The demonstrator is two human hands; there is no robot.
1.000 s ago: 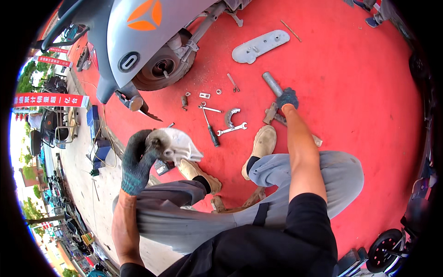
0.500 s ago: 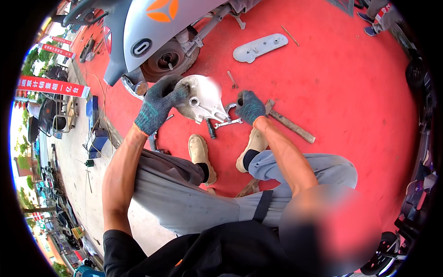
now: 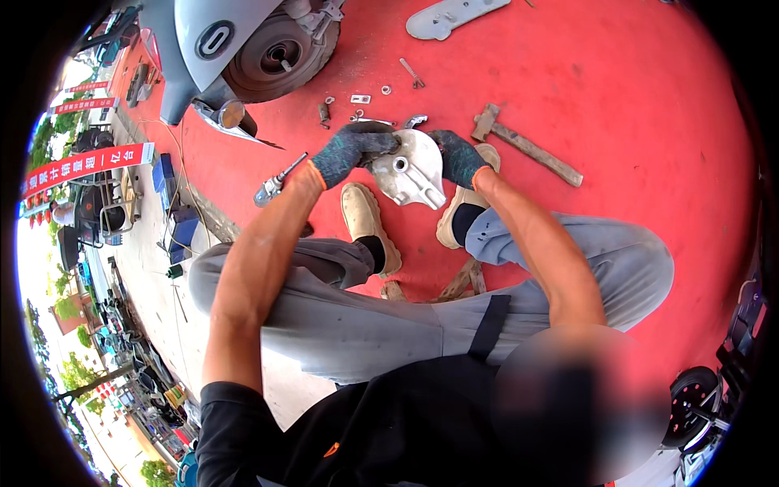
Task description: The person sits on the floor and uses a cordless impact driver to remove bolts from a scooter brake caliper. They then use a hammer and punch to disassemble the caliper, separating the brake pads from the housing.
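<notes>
A round cast-metal drum brake plate (image 3: 419,172), with a hole in its middle and a pointed lug, is held over the ground between my feet. My left hand (image 3: 357,149), in a dark knitted glove, grips its left edge with the thumb over the face. On the opposite edge my right hand (image 3: 460,159), gloved alike, is closed; its fingertips are hidden behind the plate. Just beyond lie small loose parts: a washer (image 3: 386,90), a small rectangular metal piece (image 3: 360,99) and a bolt (image 3: 412,74).
A grey scooter (image 3: 191,49) stands ahead on the left, its wheel (image 3: 280,58) near the loose parts. A hammer (image 3: 531,148) lies on the red floor at the right. A silver long cover (image 3: 454,16) lies at the top. A ratchet-like tool (image 3: 280,179) is beside my left forearm.
The brake plate has come nearer to me and to the right, turning its lug toward my feet. My right hand, apart from it before, now grips it too. The view has shifted.
</notes>
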